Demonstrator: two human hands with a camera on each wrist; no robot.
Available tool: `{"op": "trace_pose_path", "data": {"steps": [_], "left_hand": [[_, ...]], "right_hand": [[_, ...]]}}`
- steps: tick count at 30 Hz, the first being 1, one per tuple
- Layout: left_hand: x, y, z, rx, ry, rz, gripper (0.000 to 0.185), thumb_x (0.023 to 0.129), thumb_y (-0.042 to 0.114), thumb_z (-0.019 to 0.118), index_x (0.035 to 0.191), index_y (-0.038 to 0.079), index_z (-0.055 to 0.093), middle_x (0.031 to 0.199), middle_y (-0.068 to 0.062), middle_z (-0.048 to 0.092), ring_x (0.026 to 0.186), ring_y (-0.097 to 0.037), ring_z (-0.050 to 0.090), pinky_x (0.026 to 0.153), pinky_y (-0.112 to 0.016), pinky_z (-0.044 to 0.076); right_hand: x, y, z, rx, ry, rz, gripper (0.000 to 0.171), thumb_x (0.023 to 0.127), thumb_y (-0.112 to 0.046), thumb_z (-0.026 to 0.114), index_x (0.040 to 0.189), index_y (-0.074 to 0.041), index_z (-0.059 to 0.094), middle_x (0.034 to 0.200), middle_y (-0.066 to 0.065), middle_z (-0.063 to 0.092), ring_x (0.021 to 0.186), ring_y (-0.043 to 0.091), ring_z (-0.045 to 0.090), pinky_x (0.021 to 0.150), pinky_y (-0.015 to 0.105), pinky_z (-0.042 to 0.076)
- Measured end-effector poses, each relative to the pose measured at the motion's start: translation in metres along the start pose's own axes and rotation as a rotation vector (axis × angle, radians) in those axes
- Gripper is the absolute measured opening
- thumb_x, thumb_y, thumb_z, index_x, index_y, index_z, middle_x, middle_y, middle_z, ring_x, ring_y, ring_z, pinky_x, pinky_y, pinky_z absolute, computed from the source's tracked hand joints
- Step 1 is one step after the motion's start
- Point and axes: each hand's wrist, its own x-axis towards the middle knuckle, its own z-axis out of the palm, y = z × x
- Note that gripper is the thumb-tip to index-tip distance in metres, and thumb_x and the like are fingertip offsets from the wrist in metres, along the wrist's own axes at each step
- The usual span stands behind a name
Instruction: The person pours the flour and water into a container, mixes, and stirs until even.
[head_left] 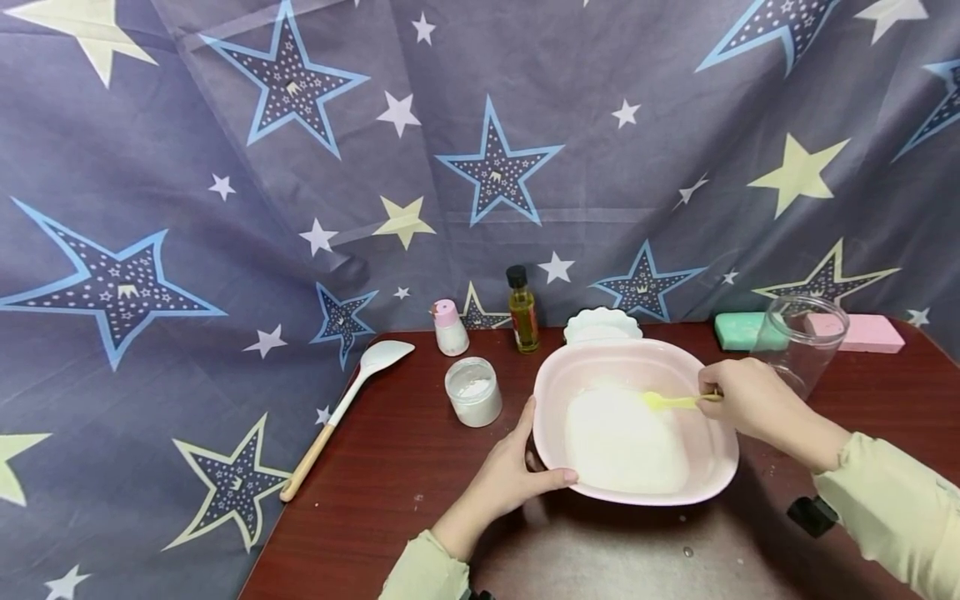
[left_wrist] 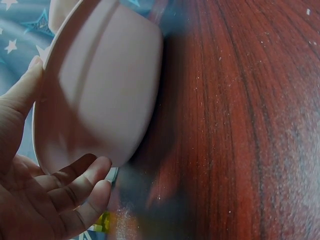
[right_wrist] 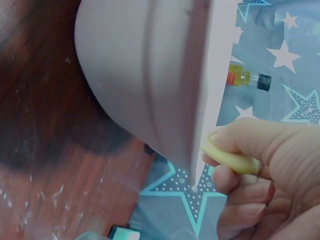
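A pale pink basin (head_left: 708,454) with white liquid (head_left: 626,437) inside stands on the table, its outer wall (left_wrist: 115,75) filling much of the left wrist view. At its left corner my left hand (head_left: 513,471) grips the rim, thumb on the edge and fingers against the outside. My right hand (head_left: 757,404) pinches the handle of a yellow spoon (head_left: 671,402) over the right rim. The spoon's head lies at the liquid's edge. In the right wrist view the handle end (right_wrist: 235,161) shows between thumb and fingers; the basin wall hides the rest.
Behind the basin are a white scalloped dish (head_left: 602,323), an oil bottle (head_left: 522,312) and a pink-capped shaker (head_left: 450,329). A jar of white powder (head_left: 474,392) stands left. A long-handled ladle (head_left: 348,400) lies at the left edge. A clear jar (head_left: 798,350), green block (head_left: 738,331) and pink block (head_left: 866,333) are right.
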Motion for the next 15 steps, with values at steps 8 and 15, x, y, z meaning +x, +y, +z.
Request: {"op": "trace_pose_path", "data": {"steps": [8,15], "left_hand": [[0.0,0.002,-0.001,0.006,0.001,0.003,0.114,0.074,0.042,0.084,0.157,0.011,0.014,0.085,-0.005,0.062,0.064,-0.009,0.058,0.06,-0.023,0.049],[0.0,0.002,-0.001,0.0,0.004,0.009,0.114,0.074,0.043,0.084,0.157,0.012,0.013,0.083,0.0,0.06,0.065,-0.012,0.06,0.061,-0.023,0.05]], "right_hand": [[-0.01,0.003,-0.006,-0.038,0.097,-0.053,0.031,0.072,-0.005,0.074,0.062,-0.022,0.05,0.055,-0.011,0.038,0.052,0.01,0.035,0.049,0.029,0.03],[-0.015,0.003,-0.006,-0.041,0.175,-0.118,0.034,0.073,-0.004,0.077,0.063,-0.026,0.053,0.057,-0.016,0.04,0.054,0.006,0.036,0.051,0.027,0.032]]}}
